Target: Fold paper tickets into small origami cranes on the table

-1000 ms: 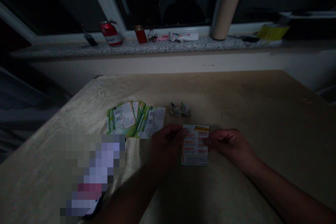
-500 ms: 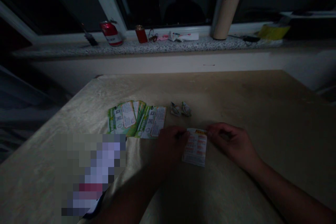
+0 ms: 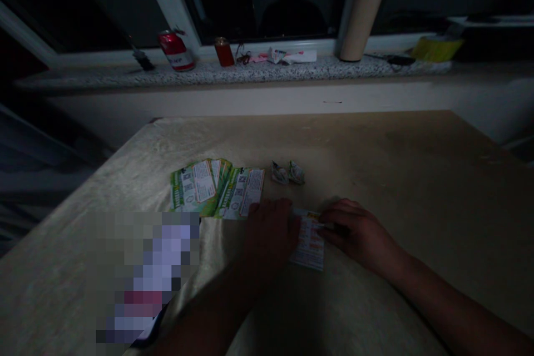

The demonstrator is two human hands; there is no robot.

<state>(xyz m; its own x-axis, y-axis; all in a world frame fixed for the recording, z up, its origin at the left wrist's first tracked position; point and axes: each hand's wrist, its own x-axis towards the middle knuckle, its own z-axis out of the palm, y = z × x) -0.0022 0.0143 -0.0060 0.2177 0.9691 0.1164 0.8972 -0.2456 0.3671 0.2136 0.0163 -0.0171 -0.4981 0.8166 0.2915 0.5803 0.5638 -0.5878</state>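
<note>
A small white paper packet (image 3: 311, 247) with red print and a yellow patch at its top lies between my hands on the table. My left hand (image 3: 271, 236) is closed at its left edge, thumb against the paper. On the opposite side, the closed fingers of my right hand (image 3: 354, 231) pinch the upper right edge. Left of my left hand, several green-and-white printed packets (image 3: 240, 194) lie fanned and overlapping. Beyond my hands, two small crumpled wrappers (image 3: 287, 173) sit side by side. The dim light hides the exact finger contact.
A blurred-out elongated object (image 3: 161, 272) lies at the table's front left. On the stone windowsill (image 3: 250, 75) stand a red can (image 3: 176, 53), a red jar (image 3: 224, 53), a tall cardboard tube (image 3: 365, 11) and a yellow item (image 3: 438, 49).
My right hand has moved slightly left and down along the packet, its fingers now over the upper right edge. My left hand has shifted a little, and the packet sits slightly lower.
</note>
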